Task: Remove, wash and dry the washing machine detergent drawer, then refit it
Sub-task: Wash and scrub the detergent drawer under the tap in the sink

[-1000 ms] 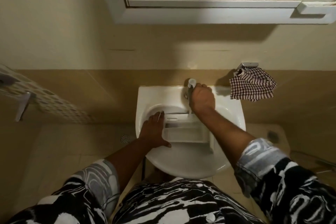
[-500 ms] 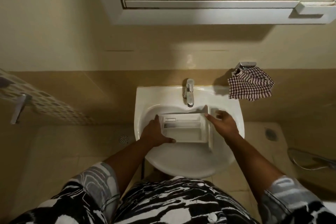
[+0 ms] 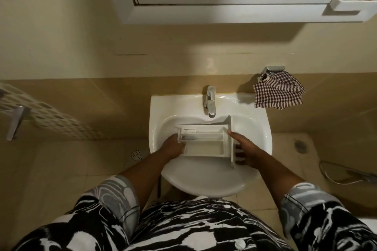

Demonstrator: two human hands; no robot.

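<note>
We saw a white ceramic washbasin (image 3: 204, 187) around and beneath the grip, with a chrome lever tap (image 3: 210, 102) just beyond it. Beyond and to the right of the grip, a red-and-white checked cloth (image 3: 279, 93) hung from a chrome wall holder (image 3: 272, 69). To its left, a round floor drain (image 3: 137, 154) sat among beige tiles.

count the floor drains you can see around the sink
2. One floor drain is a round perforated cover on the tiles left of the sink; a darker floor drain sits on the tiles to its right. Others may be hidden under the sink.
</note>
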